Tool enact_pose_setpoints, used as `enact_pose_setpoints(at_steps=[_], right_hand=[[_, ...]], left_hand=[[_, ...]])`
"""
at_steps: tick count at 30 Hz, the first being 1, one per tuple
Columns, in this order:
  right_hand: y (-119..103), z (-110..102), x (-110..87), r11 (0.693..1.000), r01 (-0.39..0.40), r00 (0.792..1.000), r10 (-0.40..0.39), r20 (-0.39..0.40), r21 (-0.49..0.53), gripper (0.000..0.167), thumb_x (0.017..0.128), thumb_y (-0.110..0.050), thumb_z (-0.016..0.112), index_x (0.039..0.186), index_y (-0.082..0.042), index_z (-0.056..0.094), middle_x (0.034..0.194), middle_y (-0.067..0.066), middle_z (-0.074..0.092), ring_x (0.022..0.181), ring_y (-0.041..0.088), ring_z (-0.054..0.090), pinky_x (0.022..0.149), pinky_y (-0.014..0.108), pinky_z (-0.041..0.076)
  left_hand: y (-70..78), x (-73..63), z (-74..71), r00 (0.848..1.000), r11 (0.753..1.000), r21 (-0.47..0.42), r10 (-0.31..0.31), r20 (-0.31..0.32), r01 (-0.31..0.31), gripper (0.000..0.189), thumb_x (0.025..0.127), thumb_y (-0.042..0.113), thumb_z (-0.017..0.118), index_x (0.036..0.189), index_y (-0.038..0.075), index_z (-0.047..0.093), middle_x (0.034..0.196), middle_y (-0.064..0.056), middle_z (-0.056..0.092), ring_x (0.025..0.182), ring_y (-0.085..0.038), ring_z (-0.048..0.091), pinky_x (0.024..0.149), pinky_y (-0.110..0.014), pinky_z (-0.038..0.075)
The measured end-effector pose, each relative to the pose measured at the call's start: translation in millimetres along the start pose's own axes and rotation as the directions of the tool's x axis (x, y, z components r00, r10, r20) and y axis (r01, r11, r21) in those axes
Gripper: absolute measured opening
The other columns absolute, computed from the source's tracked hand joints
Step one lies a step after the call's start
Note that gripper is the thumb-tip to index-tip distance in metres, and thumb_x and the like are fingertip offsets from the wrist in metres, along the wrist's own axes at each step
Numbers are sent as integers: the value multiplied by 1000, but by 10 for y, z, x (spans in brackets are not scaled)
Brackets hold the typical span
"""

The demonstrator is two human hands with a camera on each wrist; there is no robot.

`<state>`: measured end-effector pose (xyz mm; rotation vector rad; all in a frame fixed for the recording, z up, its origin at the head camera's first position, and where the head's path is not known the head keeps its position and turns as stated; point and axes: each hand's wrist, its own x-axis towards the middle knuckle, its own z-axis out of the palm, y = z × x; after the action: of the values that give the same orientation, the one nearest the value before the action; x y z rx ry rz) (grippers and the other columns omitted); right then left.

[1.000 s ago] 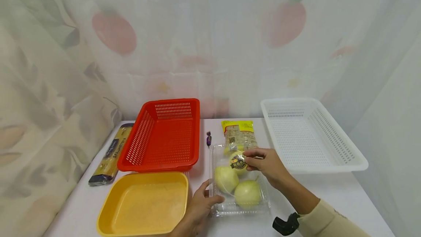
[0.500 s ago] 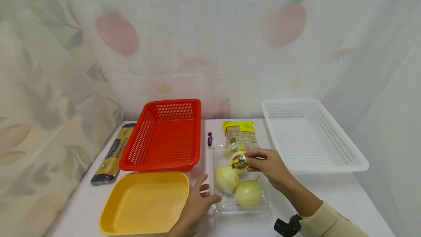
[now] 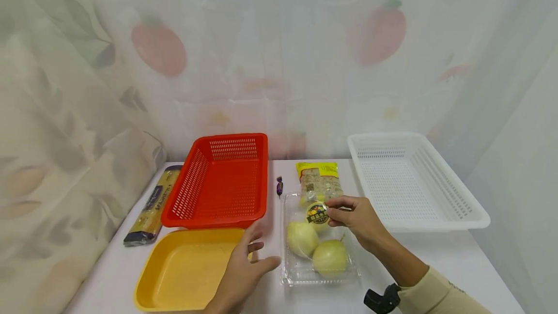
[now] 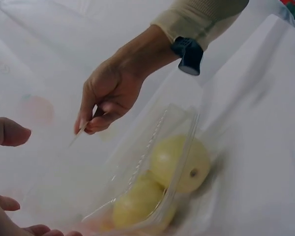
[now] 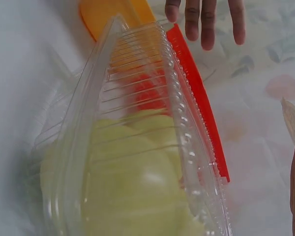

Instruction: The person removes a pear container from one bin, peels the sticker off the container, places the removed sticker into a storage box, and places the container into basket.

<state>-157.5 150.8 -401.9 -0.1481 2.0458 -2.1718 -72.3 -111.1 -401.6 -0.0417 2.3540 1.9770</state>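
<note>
In the head view, my right hand (image 3: pixel 357 222) pinches a round fruit-picture sticker (image 3: pixel 317 212) between thumb and fingertips. The left wrist view shows that sticker edge-on as a thin sliver (image 4: pixel 78 135). Below it is a clear plastic clamshell box (image 3: pixel 301 275), its lid down, holding several round pale yellow-green pears (image 3: pixel 330 258). My left hand (image 3: pixel 241 265) is off the box, to its left, fingers spread and holding nothing. It overlaps the right side of the yellow tub (image 3: pixel 146 275) in the head view. Its fingers (image 5: pixel 208 24) also show at the top of the right wrist view.
Behind the tub stands a red basket (image 3: pixel 257 183), with a spaghetti pack (image 3: pixel 153 207) along its left side. A small purple-wrapped candy (image 3: pixel 279 186) and a yellow-topped food bag (image 3: pixel 319 176) lie behind the box. A white basket (image 3: pixel 471 212) stands at right.
My left hand has let go of the box's left edge and moved left, its fingers opening. The right hand keeps its pinch on the sticker in nearly the same place.
</note>
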Motion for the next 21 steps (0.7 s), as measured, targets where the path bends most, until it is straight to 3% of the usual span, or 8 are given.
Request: enact_pose_setpoints(at_steps=[3,9,21], right_hand=[[-3,2,10,1000,-8,1000,8,-3,4,24,86,4,67,108,14,64,100,19,63,77,24,67,71,34,56],[-11,10,22,1000,-21,1000,21,-11,9,23,86,5,67,108,12,65,102,19,63,78,25,67,71,34,56],[-33,17,3,1000,-21,1000,21,-11,3,23,86,5,67,107,13,65,101,20,63,77,24,67,71,34,56]], left_hand=[[19,16,-116,1000,1000,27,-12,-7,12,85,76,18,82,148,15,37,137,-12,43,119,-32,44,93,-49,42],[23,18,-335,998,998,-12,-56,-25,55,85,77,19,82,148,20,35,139,-11,40,123,-33,40,94,-46,44],[5,-31,-656,999,996,-78,-35,-2,34,83,81,16,78,149,23,29,143,-9,36,125,-30,37,92,-38,44]])
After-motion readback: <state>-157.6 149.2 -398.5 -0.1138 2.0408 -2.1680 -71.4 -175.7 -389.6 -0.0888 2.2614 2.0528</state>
